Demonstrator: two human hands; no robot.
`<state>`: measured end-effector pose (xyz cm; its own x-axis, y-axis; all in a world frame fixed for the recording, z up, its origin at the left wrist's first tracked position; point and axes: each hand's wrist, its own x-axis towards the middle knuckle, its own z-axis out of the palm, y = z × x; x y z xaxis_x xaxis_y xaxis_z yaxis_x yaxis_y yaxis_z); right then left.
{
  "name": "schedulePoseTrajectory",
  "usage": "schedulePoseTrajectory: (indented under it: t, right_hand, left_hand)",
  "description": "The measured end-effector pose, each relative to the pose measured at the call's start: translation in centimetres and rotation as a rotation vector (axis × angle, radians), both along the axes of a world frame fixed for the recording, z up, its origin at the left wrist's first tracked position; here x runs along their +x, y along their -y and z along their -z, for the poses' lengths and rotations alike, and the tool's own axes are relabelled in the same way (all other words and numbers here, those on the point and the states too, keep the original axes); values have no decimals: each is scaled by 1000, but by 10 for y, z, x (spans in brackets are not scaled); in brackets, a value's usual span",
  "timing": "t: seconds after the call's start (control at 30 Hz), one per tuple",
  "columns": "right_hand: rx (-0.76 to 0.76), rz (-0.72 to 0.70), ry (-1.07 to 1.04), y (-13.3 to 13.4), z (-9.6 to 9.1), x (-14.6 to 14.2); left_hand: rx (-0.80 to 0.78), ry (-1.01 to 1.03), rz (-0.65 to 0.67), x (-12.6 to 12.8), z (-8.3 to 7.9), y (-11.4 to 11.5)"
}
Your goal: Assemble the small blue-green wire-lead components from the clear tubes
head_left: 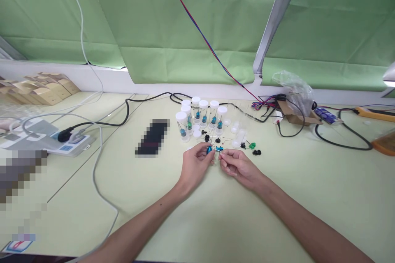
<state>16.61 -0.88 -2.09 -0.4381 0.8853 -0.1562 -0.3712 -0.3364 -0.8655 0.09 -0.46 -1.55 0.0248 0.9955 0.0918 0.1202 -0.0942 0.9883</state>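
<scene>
My left hand (196, 164) is closed, with thumb and fingers pinching a small blue fitting (209, 149) that has a thin metal pin pointing up. Close by, my right hand (240, 166) is pinched at the fingertips on a thin metal pin. A second blue fitting (219, 148) shows just beyond the right fingertips; whether it is joined to that pin I cannot tell. Behind both hands stand several clear vials (219, 125) with white caps, holding blue or green fittings with pins. Small black fittings (217, 140) and a green fitting (252, 145) lie around them.
A blurred dark rectangle (152, 137) lies left of the vials. Farther left is a power strip (74, 144) with cables. Loose clear tubes and lids (235, 127) lie right of the vials. At the back right are a cardboard box (290, 111), wires and a yellow tool (375, 114).
</scene>
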Motion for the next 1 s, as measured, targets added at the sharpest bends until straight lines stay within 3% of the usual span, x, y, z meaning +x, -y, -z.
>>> schedulePoseTrajectory:
  t: [0.5,1.0]
  right_hand:
    - [355,126,493,4,3,-3]
    - [538,196,649,9,4,-6]
  left_hand:
    - [114,-128,26,-5,9,-2]
    - [186,-301,12,-7,7,1]
